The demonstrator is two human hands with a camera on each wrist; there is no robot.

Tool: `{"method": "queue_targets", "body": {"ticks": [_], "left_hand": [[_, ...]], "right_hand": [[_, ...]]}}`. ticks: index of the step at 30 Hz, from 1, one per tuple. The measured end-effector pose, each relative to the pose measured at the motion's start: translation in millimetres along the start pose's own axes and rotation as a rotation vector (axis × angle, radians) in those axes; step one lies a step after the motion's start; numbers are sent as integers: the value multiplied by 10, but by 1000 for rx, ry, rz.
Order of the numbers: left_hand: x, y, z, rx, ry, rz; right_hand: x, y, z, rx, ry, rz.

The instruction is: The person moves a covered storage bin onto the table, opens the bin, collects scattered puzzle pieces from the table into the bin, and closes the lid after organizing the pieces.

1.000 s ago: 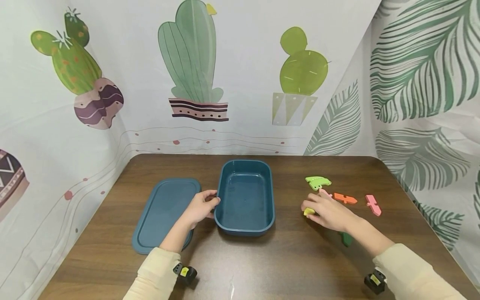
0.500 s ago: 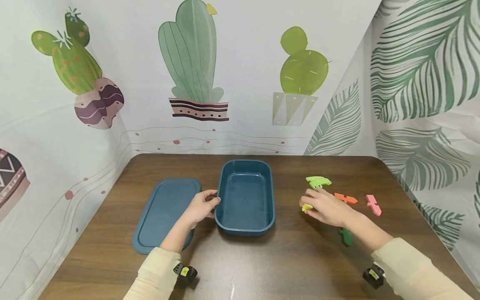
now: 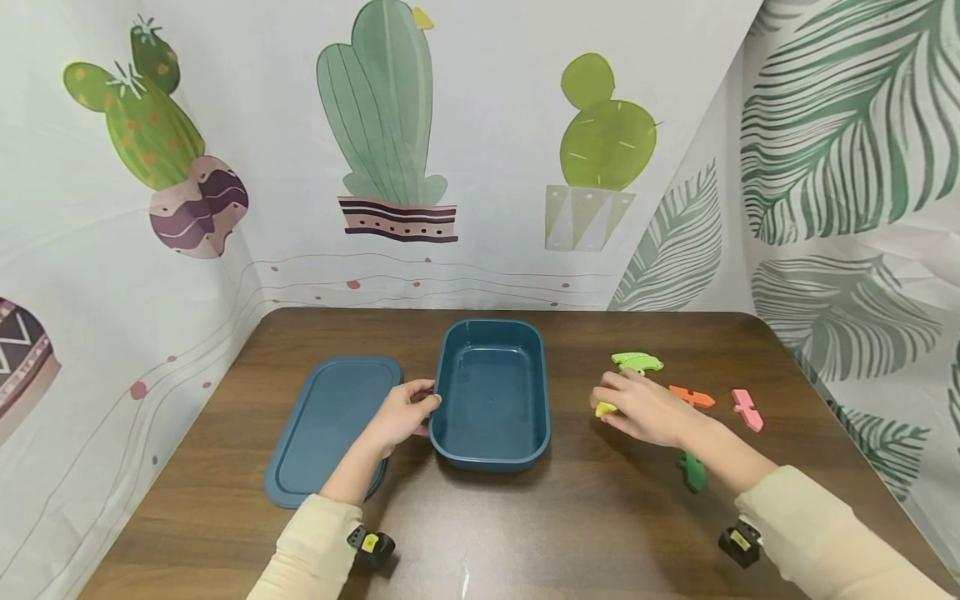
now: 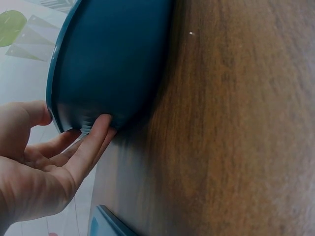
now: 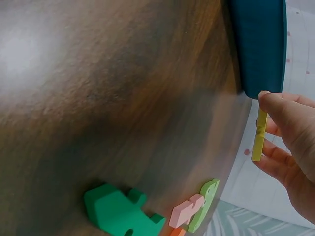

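A deep blue rectangular plastic container (image 3: 489, 461) stands at the middle of the table with its top uncovered. My left hand (image 3: 399, 413) holds its left side, with the thumb at the rim and the fingers (image 4: 93, 142) against the outer wall. To the right of the container, my right hand (image 3: 645, 407) pinches a small flat yellow piece (image 5: 259, 135) between thumb and fingers, raised above the table. Part of that piece is hidden by the fingers. Just beyond this hand lie light green curved pieces (image 3: 637, 361), partly covered by it in the head view.
A matching blue lid (image 3: 330, 425) lies flat left of the container. On the right of the table are an orange arrow-like piece (image 3: 691, 397), a pink one (image 3: 746, 410) and a dark green piece (image 3: 693, 472). A patterned cloth hangs behind the table.
My right hand has moved left and slightly away from me with the yellow piece, closer to the container. More of the dark green piece shows. My left hand has stayed put.
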State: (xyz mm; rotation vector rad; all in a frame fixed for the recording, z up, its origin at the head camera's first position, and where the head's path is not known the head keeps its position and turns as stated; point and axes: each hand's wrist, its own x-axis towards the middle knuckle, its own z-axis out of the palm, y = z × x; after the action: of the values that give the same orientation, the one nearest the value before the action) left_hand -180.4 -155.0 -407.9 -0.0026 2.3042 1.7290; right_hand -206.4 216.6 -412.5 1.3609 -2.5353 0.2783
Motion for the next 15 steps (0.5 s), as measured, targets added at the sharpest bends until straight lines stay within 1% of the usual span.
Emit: {"method": "queue_targets", "body": {"ticks": [7, 13, 15], "left_hand": [[18, -26, -4, -1, -2, 2], [182, -250, -3, -7, 23, 1], [208, -289, -2, -4, 30, 0]], "right_hand": [[88, -20, -27, -6, -13, 5], [165, -33, -30, -16, 0, -5], [193, -44, -33, -22, 9, -16]]}}
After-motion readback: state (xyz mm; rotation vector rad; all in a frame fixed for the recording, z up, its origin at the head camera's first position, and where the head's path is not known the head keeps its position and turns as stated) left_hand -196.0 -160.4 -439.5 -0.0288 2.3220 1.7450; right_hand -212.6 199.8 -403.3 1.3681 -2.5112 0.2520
